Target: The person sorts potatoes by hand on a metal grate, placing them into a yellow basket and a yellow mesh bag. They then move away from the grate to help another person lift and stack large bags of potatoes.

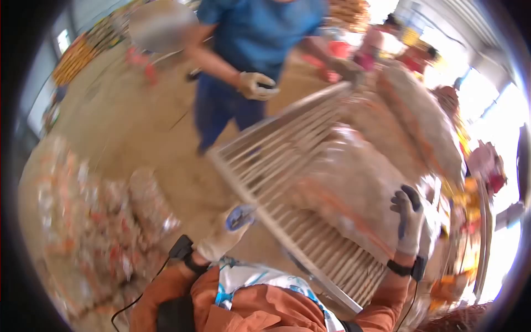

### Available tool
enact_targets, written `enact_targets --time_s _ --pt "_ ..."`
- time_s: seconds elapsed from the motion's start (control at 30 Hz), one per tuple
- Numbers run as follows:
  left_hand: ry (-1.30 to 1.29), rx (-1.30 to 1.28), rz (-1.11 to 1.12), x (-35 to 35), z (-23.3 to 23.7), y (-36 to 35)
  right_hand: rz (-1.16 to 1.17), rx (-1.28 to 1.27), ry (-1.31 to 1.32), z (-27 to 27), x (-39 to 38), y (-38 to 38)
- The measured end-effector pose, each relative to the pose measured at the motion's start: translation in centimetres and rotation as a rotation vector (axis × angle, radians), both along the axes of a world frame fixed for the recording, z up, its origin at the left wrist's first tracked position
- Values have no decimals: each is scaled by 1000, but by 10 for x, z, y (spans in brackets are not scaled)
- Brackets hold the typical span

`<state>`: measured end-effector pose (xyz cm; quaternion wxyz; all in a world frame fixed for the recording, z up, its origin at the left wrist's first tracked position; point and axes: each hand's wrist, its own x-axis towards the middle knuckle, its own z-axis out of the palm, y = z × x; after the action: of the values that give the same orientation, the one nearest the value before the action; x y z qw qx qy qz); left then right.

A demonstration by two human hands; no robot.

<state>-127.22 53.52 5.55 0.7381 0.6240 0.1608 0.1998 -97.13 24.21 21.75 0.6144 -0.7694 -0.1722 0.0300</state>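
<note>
My left hand [224, 235], in a pale glove, is beside the near left edge of a slatted metal rack [249, 196]. Its fingers are curled around a small blue oval object [239, 218] with a dark middle; blur hides its exact kind. My right hand [408, 218], in a pale glove with dark fingers, is at the near end of a plump mesh sack [354, 182] with orange stripes. Its fingers are spread and appear to touch the sack. Further sacks [423, 119] lie behind it on the rack.
Across the rack stands a person in blue [260, 39], one gloved hand [257, 86] around a dark object. Filled bags [105, 221] are piled on the floor at left. Other people [381, 41] are at the back right, and a round, blurred disc [160, 26] stands at the back.
</note>
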Motion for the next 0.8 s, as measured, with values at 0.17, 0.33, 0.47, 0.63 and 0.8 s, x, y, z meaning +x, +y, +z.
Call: enact_targets --time_s 0.17,0.33,0.47,0.63,0.8 --pt "111 -117 413 -113 -59 57 337 -27 -4 -10 -130 175" --pt "784 -142 663 -212 -113 142 776 -147 403 -94 -263 332" --pt "537 -648 877 -322 -336 170 1080 -294 839 -252 -337 436" --pt "1051 -272 1081 -443 -461 184 1224 -660 987 -527 -391 503" --pt "1282 -790 1160 -458 -440 255 1236 -923 991 -695 -427 560"
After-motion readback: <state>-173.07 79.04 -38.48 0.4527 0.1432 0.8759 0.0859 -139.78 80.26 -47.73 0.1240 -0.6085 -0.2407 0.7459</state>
